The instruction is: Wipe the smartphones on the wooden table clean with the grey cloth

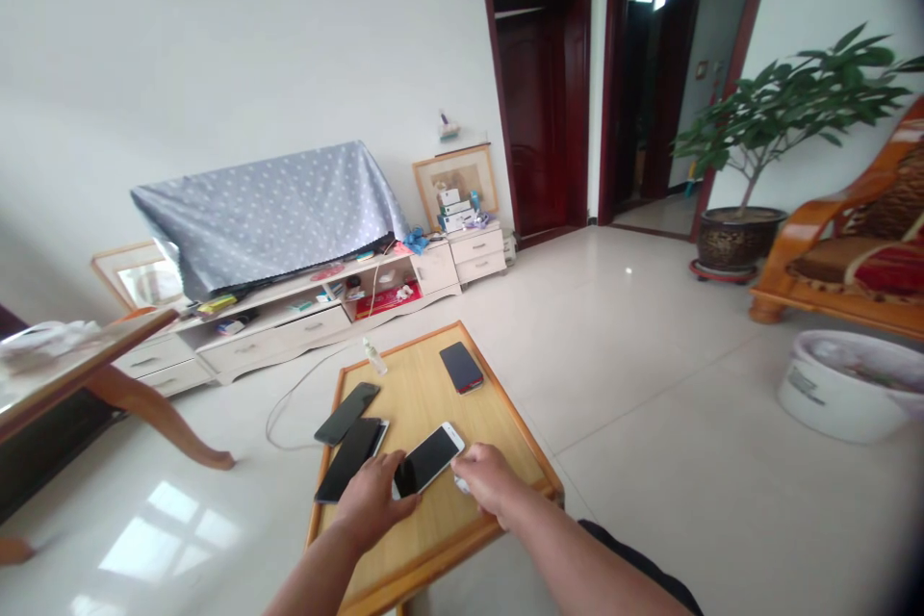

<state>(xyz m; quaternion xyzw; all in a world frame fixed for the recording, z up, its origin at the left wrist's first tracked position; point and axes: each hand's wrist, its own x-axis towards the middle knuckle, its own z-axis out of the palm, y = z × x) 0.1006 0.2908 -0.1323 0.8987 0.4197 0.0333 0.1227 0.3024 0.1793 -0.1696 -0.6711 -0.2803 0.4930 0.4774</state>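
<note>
A small wooden table (498, 423) stands low in front of me with several phones on it. My left hand (372, 498) rests on the near end of a white-edged phone (431, 457), fingers curled over it. My right hand (485, 478) is closed in a fist around a small white thing just right of that phone. Two dark phones (348, 411) (351, 457) lie to the left, the nearer one stacked on another. A dark phone with a red edge (462, 367) lies at the far right. A small clear bottle (374, 357) stands at the far edge.
A low TV cabinet (289, 327) with a cloth-covered television (267, 212) lines the wall behind. A cable (303, 385) trails on the tiled floor. A wooden table (64, 356) stands left; a white basin (852, 385), a wooden chair (844, 260) and a potted plant (743, 231) stand right.
</note>
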